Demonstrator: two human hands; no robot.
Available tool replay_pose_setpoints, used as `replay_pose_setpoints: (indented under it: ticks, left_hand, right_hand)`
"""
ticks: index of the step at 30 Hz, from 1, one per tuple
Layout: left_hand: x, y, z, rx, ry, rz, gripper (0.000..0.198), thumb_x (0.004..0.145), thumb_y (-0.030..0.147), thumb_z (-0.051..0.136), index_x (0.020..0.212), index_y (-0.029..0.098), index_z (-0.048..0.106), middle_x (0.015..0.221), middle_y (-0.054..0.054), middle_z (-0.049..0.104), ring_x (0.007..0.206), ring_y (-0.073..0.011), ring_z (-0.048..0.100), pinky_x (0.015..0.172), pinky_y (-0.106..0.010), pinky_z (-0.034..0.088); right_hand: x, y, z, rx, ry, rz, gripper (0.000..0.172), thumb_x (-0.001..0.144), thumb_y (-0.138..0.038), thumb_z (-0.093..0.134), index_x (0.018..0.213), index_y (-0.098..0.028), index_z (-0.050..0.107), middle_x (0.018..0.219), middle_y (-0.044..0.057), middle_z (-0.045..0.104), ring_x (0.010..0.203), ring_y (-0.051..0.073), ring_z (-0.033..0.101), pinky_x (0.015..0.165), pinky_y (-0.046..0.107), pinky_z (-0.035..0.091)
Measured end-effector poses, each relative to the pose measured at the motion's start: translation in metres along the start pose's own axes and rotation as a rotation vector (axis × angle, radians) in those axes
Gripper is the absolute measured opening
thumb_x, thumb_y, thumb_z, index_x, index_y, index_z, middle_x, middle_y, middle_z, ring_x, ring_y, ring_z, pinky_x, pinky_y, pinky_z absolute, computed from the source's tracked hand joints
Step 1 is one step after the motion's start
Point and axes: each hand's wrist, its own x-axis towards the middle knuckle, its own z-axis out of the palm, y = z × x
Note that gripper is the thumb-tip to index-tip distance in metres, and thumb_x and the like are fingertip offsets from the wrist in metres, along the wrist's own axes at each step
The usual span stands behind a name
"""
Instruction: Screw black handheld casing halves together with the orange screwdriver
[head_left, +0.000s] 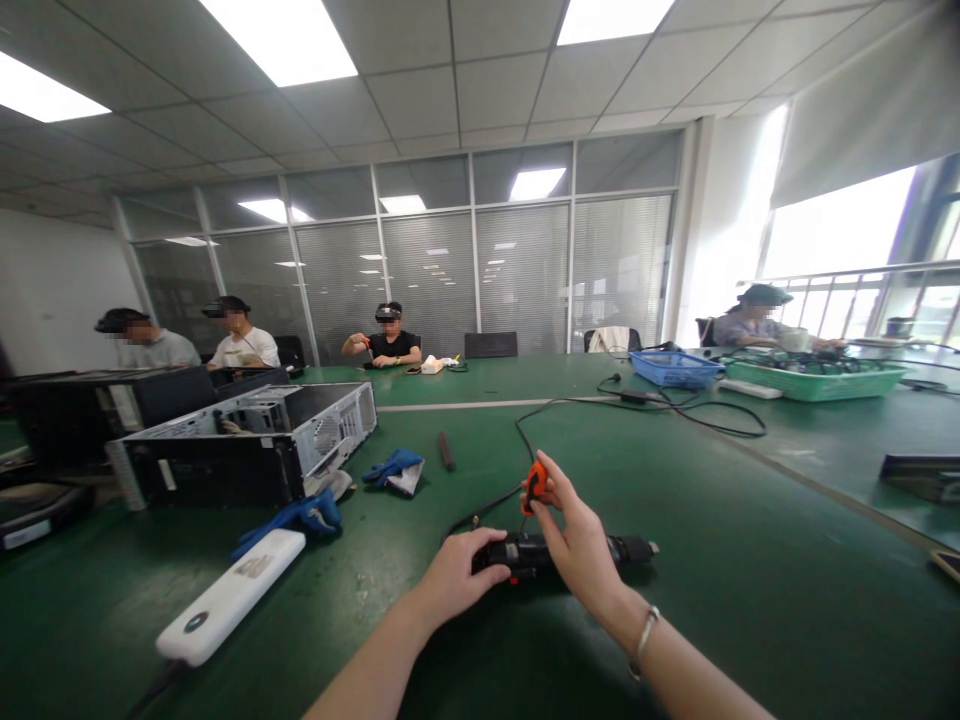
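Pinching an orange-handled screwdriver (535,488), right hand (576,532), left hand (465,572) clasping a black cylindrical tool (530,553)

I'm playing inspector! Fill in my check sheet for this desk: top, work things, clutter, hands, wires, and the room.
Surface: green tabletop, shiny, with seams.
Job's things: black corded power tool lying down; orange-and-black screwdriver above it, shaft pointing down, tip contact unclear.
Clutter: open computer case, blue-and-grey glove, white corded bar, blue basket, loaded green basket.
Hands: left hand grips the tool; right hand pinches the screwdriver.
Cables: black cord loops loosely across the table.
Surroundings: four seated people; glass partition behind.
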Motion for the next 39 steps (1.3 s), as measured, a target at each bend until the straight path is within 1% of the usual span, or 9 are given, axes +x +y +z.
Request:
replay_pose_setpoints:
  ticks: [3,7,13,19,25,29,32,36,39]
  left_hand:
    - [-0.0003,-0.0008,0.0,0.005,-0.001,0.006,0.042,0.08,0.031,0.068,0.12,0.022,0.061,0.113,-0.004,0.068,0.101,-0.022,0.063,0.092,-0.028,0.044]
    - [-0.0006,-0.0006,-0.0001,0.014,0.001,-0.001,0.042,0.079,0.031,0.068,0.12,0.022,0.061,0.114,-0.004,0.068,0.102,-0.0222,0.063,0.092,-0.029,0.045]
    - [-0.0012,0.0021,-0.0023,0.017,-0.014,-0.02,0.046,0.077,0.033,0.071,0.121,0.022,0.061,0.115,-0.004,0.067,0.103,-0.0226,0.062,0.093,-0.03,0.044]
    - [-0.0026,0.0014,-0.0048,0.039,-0.039,-0.029,0.064,0.065,0.033,0.08,0.125,0.024,0.059,0.119,-0.005,0.066,0.106,-0.0253,0.061,0.096,-0.034,0.044]
    - [-0.0017,-0.0025,-0.002,0.045,-0.023,-0.03,0.061,0.067,0.029,0.078,0.124,0.024,0.059,0.118,-0.004,0.066,0.106,-0.025,0.062,0.096,-0.033,0.043]
    - [-0.0029,-0.001,-0.0033,0.066,-0.028,-0.028,0.064,0.067,0.03,0.078,0.126,0.024,0.057,0.121,-0.005,0.064,0.107,-0.0253,0.061,0.098,-0.035,0.042]
    - [-0.003,-0.0008,-0.0052,0.055,-0.023,-0.063,0.072,0.063,0.034,0.08,0.129,0.022,0.054,0.124,-0.007,0.063,0.108,-0.0263,0.06,0.097,-0.035,0.042]
    - [-0.0015,-0.0014,-0.0069,0.027,-0.04,-0.05,0.056,0.065,0.031,0.079,0.117,0.021,0.063,0.11,-0.003,0.068,0.099,-0.0237,0.063,0.088,-0.03,0.046]
    - [-0.0003,-0.0026,-0.0069,0.003,-0.033,-0.03,0.051,0.065,0.029,0.08,0.112,0.022,0.066,0.105,-0.001,0.07,0.096,-0.0221,0.064,0.086,-0.028,0.046]
  right_hand:
    - [-0.0012,-0.0003,0.0006,-0.037,-0.014,-0.025,0.056,0.09,-0.025,0.049,0.143,-0.025,0.032,0.113,0.008,0.062,0.098,0.021,0.063,0.088,0.038,0.053]
    - [-0.0014,0.0019,-0.0003,-0.078,0.037,-0.028,0.051,0.086,-0.026,0.055,0.135,-0.024,0.042,0.105,0.007,0.063,0.09,0.021,0.063,0.084,0.038,0.053]
    - [-0.0028,-0.0012,-0.0003,-0.001,-0.056,-0.032,0.054,0.091,-0.024,0.046,0.143,-0.024,0.03,0.115,0.008,0.062,0.104,0.02,0.062,0.092,0.039,0.05]
    - [-0.0029,0.0016,-0.0021,-0.1,0.027,-0.065,0.046,0.089,-0.027,0.052,0.134,-0.024,0.043,0.112,0.008,0.063,0.094,0.021,0.063,0.085,0.038,0.053]
    - [-0.0039,-0.0022,-0.0019,-0.103,-0.036,-0.087,0.056,0.092,-0.023,0.043,0.145,-0.022,0.026,0.115,0.01,0.062,0.102,0.022,0.062,0.089,0.039,0.053]
    - [-0.0025,-0.0023,-0.0027,-0.189,0.024,-0.12,0.051,0.09,-0.027,0.05,0.139,-0.023,0.038,0.119,0.011,0.059,0.106,0.025,0.06,0.088,0.04,0.053]
    - [-0.0012,-0.0004,-0.0035,-0.161,0.013,-0.115,0.05,0.091,-0.023,0.045,0.14,-0.023,0.036,0.115,0.01,0.061,0.102,0.023,0.062,0.086,0.037,0.053]
    - [-0.002,-0.0022,-0.0034,-0.145,-0.041,-0.085,0.063,0.092,-0.021,0.042,0.149,-0.021,0.016,0.116,0.01,0.061,0.103,0.021,0.062,0.088,0.037,0.052]
    - [-0.0022,-0.0049,-0.0033,-0.181,-0.035,-0.097,0.064,0.091,-0.025,0.047,0.148,-0.022,0.02,0.119,0.011,0.059,0.106,0.024,0.06,0.089,0.039,0.052]
